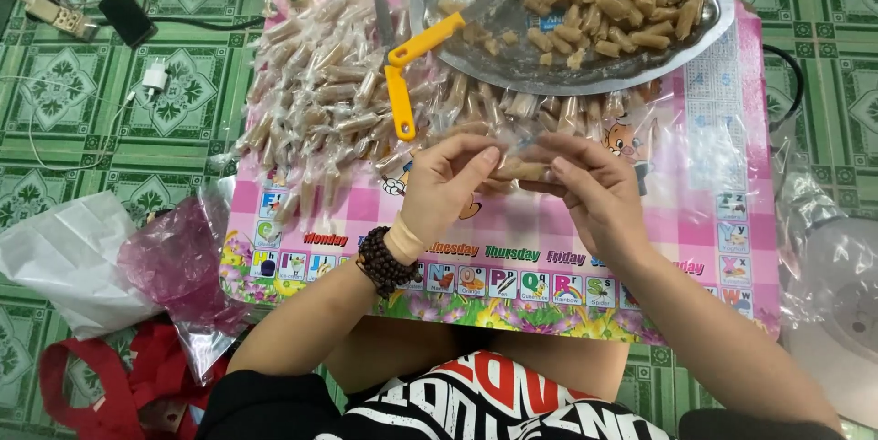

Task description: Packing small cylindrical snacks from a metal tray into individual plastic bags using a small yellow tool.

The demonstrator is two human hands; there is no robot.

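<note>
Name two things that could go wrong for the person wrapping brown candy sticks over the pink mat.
The yellow-handled scissors lie open on the wrapped pile near the left hand; a reach could catch them. The metal tray overlaps that pile, so it may tip. The right hand shares the one stick.

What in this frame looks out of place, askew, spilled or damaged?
Little stands out. The two yellow-handled knives lie crossed, one blade resting in the round metal tray of brown candy sticks, the other handle down on the heap of clear-wrapped candies. Both hands, left hand and right hand, hold one brown candy piece between them.
</note>
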